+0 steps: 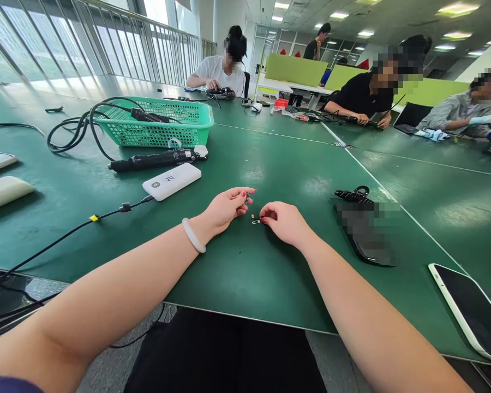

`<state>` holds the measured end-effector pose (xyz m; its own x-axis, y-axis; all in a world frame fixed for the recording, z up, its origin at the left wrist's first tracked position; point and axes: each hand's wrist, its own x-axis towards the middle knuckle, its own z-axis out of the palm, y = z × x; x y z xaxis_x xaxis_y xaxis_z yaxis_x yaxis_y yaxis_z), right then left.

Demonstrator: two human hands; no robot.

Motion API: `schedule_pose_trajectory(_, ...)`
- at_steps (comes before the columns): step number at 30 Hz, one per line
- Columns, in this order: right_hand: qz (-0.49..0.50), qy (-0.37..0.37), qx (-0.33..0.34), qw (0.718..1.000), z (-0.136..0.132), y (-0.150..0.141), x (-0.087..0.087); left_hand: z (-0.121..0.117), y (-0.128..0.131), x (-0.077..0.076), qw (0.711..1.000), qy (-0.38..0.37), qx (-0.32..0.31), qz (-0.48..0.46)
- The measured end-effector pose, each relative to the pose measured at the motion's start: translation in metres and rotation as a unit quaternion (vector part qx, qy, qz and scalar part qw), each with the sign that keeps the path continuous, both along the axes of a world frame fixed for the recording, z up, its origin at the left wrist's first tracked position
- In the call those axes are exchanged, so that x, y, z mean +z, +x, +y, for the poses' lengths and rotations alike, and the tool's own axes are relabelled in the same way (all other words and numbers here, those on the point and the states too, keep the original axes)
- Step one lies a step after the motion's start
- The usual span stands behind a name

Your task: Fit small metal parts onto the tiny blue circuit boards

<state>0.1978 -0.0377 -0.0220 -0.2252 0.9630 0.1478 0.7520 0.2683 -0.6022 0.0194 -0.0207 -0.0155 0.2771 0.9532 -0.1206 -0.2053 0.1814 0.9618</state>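
Observation:
My left hand (226,208), with a pale bangle at the wrist, is closed over the table. Thumb and fingers pinch a small dark and silvery part (247,198), perhaps a little circuit board; its exact kind is too small to tell. Just to the right, my right hand (285,221) is lower, its thumb and forefinger pressed together at the end of a tiny piece with a white rectangular outline (256,222). A small reddish bit shows beside that piece. The two hands are apart, fingertips facing each other.
A green basket (155,143) with cables, a black electric screwdriver (153,160) and a white power bank (172,182) lie left. On the right are a black hair claw (354,195), a dark blurred object (362,234) and a phone (470,311). Several people work farther back.

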Motion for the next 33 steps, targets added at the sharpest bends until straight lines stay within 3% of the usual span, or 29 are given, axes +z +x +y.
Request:
schedule_pose_trajectory(6,0.172,-0.025,-0.039,0.984,0.0,0.004,0.003,-0.005,0.003,0.005,0.999,-0.003,-0.018,0.027)
schedule_pose_trajectory(11,0.343,-0.098,-0.057,0.933,-0.001,-0.001,0.005,-0.004,0.004,0.003,0.998,0.014,-0.042,0.035)
schedule_pose_trajectory(14,0.397,-0.12,-0.066,0.908,0.0,-0.005,0.005,-0.005,0.006,0.003,0.996,0.029,-0.058,0.053)
schedule_pose_trajectory(23,0.457,-0.12,-0.13,0.871,0.001,-0.015,0.003,-0.009,0.011,0.005,0.995,0.041,-0.083,0.048)
schedule_pose_trajectory(33,0.404,-0.077,-0.147,0.899,-0.002,-0.02,0.004,-0.01,0.01,0.006,0.994,0.047,-0.085,0.052)
